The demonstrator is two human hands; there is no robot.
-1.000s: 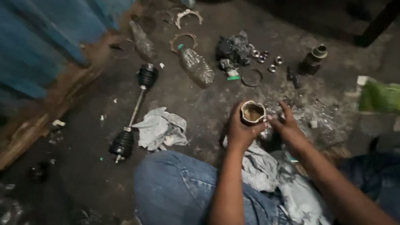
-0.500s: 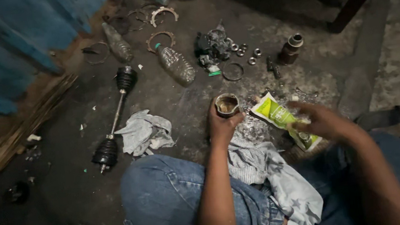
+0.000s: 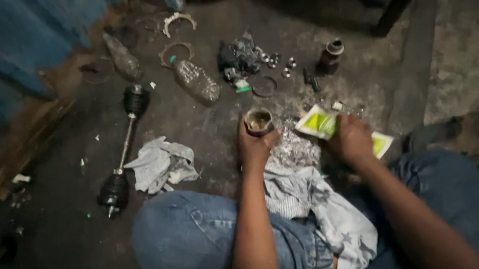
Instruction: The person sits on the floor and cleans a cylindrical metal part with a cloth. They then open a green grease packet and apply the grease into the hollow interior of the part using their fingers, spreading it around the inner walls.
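The right hand (image 3: 350, 139) has drawn the green-and-white sachet (image 3: 321, 124) in beside the metal cup joint (image 3: 259, 121) — clamped in the left hand (image 3: 255, 146) above the floor. Sachet gripped tight; filling looks barely begun — the axle shaft (image 3: 124, 148) lies apart.

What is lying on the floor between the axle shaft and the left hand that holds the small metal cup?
In the head view, a crumpled grey rag lies between the axle shaft and the left hand; the rest is bare dark floor.

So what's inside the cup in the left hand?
The cup, held by the left hand, shows brownish grease-like fill at its mouth. Anything deeper is hidden by that fill and the wall.
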